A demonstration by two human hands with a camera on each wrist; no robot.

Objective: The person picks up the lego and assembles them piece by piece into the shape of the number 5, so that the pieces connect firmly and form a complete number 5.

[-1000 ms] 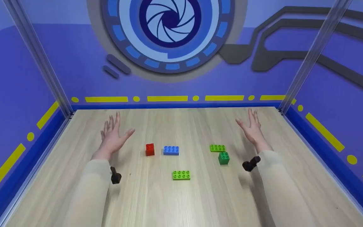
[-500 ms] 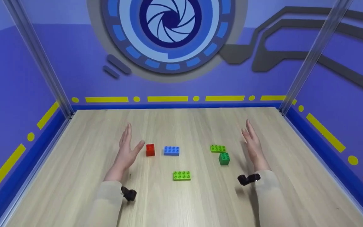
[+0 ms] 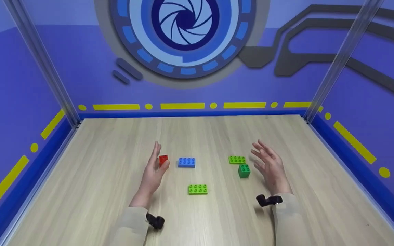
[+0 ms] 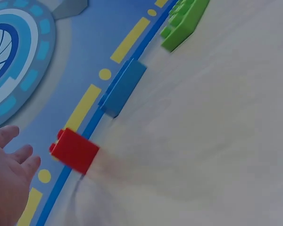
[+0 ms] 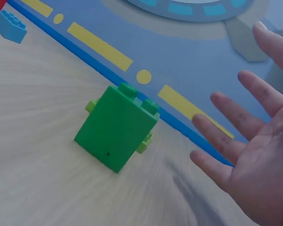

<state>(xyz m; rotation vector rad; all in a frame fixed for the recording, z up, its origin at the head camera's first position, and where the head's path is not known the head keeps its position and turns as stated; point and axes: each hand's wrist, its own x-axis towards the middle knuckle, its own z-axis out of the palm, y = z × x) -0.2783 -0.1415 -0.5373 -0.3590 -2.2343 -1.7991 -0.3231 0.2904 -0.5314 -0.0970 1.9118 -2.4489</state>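
My left hand (image 3: 152, 176) is beside the red brick (image 3: 163, 159), its thumb and fingers spread and partly covering the brick in the head view. In the left wrist view a gap shows between that hand and the red brick (image 4: 75, 150). A blue brick (image 3: 186, 162) lies just to the right. My right hand (image 3: 271, 169), fingers spread, hovers right of the dark green brick (image 3: 244, 171); the right wrist view shows it apart from this green brick (image 5: 118, 127). Behind the dark green brick sits a flat lime green brick (image 3: 237, 160).
Nearer the front lies another lime green brick (image 3: 197, 189). The wooden table (image 3: 204, 225) is bounded by a blue back wall (image 3: 63, 68) and side walls with metal corner posts. A small black camera is fixed at each wrist.
Both hands have come inward and toward the front. The left has moved right to the red brick, and the right has moved left toward the dark green brick. The bricks have stayed put.
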